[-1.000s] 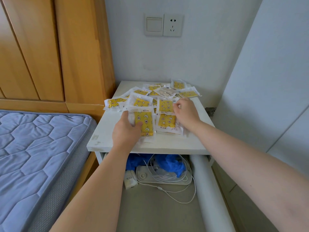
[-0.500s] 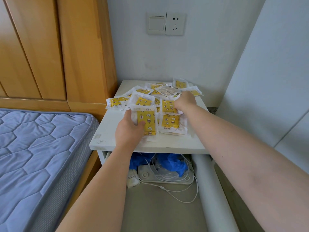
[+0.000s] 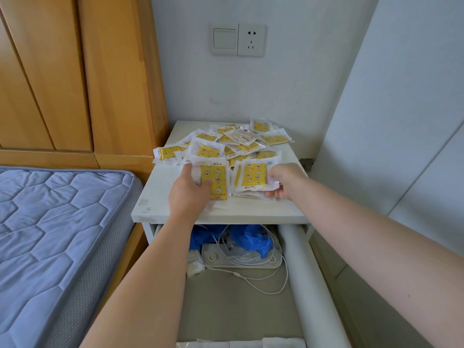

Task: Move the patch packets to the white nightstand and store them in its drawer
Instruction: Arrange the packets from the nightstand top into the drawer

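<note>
Yellow patch packets lie scattered on the white nightstand top.

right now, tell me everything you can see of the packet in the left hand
The packet is a translucent white pouch holding a yellow patch printed with stars and moons. It lies lengthwise, pointing away, above the front of the white nightstand. The left hand grips its near left part, thumb on the yellow face.

A home bedroom: blue quilted mattress left of the fingers, wooden wardrobe beyond it, white nightstand under the fingers.
</note>
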